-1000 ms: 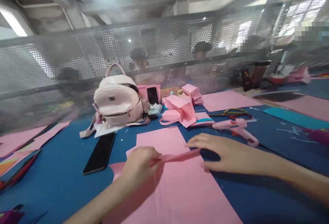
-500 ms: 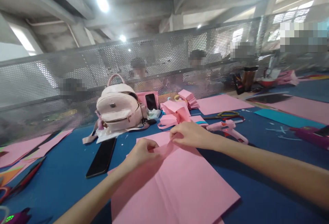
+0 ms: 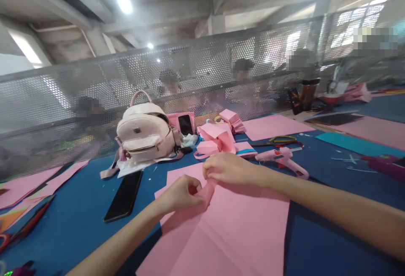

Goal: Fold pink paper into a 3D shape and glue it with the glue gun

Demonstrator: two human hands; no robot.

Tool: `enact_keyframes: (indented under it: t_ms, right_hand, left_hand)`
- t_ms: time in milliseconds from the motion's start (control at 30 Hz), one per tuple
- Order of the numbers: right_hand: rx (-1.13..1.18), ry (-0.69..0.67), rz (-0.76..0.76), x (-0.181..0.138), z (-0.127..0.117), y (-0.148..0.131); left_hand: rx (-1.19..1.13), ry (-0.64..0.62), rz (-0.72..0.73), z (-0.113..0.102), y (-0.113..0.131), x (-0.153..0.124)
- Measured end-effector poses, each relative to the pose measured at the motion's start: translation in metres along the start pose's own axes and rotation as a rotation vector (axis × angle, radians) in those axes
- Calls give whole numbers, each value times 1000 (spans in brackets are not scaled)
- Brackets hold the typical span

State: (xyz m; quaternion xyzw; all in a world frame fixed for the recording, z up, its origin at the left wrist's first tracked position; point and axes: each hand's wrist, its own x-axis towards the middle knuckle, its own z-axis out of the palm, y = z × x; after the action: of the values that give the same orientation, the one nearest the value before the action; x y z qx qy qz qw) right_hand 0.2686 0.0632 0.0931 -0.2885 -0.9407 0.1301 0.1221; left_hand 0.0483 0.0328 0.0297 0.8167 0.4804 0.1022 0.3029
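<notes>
Centrally, left hand point(image 3: 183, 193) and right hand point(image 3: 226, 168) pinch paper point(image 3: 249, 215) | desk point(image 3: 319, 242) shows along its right edge | phone point(image 3: 123, 196) left, apart | glue gun point(image 3: 284, 154) near right hand

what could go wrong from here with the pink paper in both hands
The pink paper might crease crookedly or tear, since the left hand and right hand pinch a raised fold close together.

The right forearm passes close to the pink glue gun and could knock it; whether it is hot doesn't show.

The black phone lies near the left forearm and might get nudged.
</notes>
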Motion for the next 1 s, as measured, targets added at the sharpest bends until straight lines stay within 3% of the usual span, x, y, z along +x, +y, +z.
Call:
enact_keyframes:
  t_ms: [200,467,633,800,1000]
  right_hand:
    - [-40,-75,-47,-7,-3,4]
    - [-143,-164,-91,-29,19,8]
    - [-194,-203,-121,-45,29,1]
    - [-212,-169,-180,-59,32,-6]
    - [-159,-179,-235,-73,35,-9]
  left_hand:
    - [85,19,4,2,13,1]
    - [278,69,4,-13,43,-11]
    - [389,40,73,0,52,-21]
    - [498,86,61,18,52,-24]
    - [505,23,152,13,58,-32]
